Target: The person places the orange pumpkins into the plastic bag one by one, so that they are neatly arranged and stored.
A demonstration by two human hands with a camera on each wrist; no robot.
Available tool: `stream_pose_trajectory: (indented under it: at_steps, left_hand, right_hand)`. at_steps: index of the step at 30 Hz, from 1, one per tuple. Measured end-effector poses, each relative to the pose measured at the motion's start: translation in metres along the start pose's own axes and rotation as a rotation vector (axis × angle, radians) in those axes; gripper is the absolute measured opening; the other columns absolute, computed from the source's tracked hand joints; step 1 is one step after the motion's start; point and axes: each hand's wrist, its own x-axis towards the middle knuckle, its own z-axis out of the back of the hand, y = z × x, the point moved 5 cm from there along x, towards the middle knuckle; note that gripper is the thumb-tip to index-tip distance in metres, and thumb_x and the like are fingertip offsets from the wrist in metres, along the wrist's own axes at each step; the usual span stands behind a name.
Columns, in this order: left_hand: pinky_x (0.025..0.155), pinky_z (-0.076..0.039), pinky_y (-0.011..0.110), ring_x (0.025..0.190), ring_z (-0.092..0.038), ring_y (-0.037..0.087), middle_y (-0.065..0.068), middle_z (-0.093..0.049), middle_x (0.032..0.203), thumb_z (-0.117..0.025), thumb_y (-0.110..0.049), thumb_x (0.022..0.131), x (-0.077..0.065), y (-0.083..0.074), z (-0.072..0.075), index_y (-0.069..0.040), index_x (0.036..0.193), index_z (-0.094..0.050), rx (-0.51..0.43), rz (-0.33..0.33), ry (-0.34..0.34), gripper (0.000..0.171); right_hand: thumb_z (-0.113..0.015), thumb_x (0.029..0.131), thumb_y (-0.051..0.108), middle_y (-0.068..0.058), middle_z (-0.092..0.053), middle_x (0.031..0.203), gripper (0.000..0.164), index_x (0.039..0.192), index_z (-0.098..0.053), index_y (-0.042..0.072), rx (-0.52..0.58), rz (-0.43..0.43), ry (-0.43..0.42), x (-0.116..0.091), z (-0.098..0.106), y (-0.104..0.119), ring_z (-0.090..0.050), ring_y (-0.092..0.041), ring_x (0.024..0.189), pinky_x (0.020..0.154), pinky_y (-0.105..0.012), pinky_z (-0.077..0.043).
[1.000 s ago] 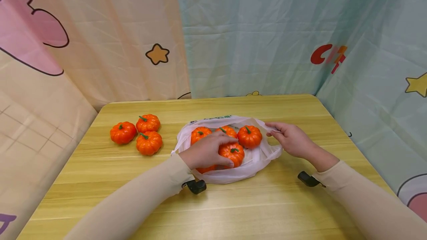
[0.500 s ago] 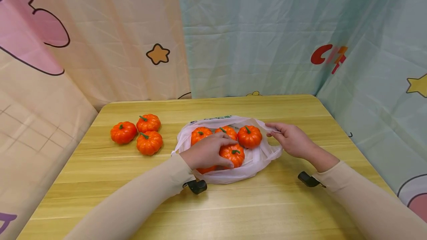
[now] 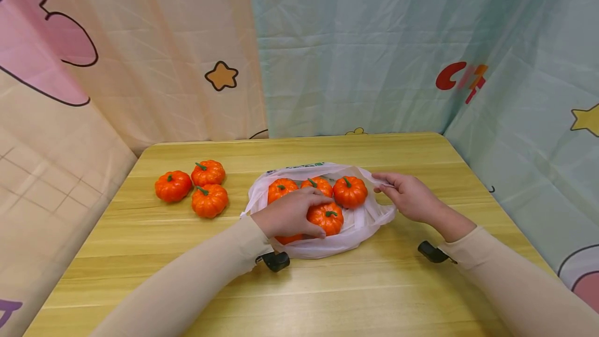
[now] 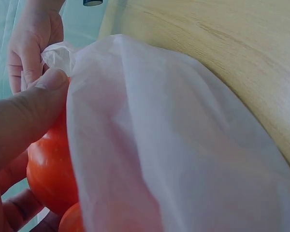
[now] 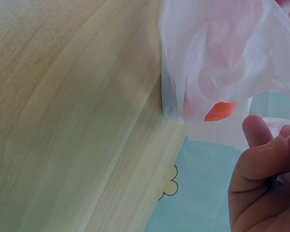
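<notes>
A white plastic bag [image 3: 323,247] lies on the table with its mouth spread wide. Several small orange pumpkins with green stems sit inside, one pumpkin [image 3: 350,192] at the right and another pumpkin [image 3: 282,187] at the back left. My left hand [image 3: 292,213] reaches into the bag and grips the front pumpkin [image 3: 329,220], thumb on the near side and fingers on the far side. In the left wrist view that pumpkin [image 4: 50,169] shows between thumb and fingers. At the right, my right hand [image 3: 412,199] pinches the bag's edge; its thumb and fingers are curled in the right wrist view.
Three more pumpkins stand close together on the table left of the bag: a left pumpkin [image 3: 173,186], a back pumpkin [image 3: 208,173] and a front pumpkin [image 3: 209,201]. Printed curtains [image 3: 355,51] hang behind the wooden table [image 3: 355,295] and along both sides.
</notes>
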Motion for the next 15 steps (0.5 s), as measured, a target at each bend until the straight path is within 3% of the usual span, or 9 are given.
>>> stream_pose_trajectory:
  at_steps: [15]
  left_hand:
    - [0.119, -0.043, 0.041, 0.141, -0.051, 0.022, -0.002, -0.05, 0.156, -0.082, -0.043, 0.089, -0.0014, 0.0006, 0.0001, -0.028, 0.157, -0.052, 0.011, -0.001, 0.023, 0.075]
  right_hand:
    - [-0.054, 0.108, 0.006, -0.025, -0.074, 0.124, 0.042, 0.149, -0.054, -0.005, 0.012, -0.006, 0.008, -0.0005, -0.0005, -0.0012, -0.069, -0.043, 0.121, 0.053, -0.027, -0.041]
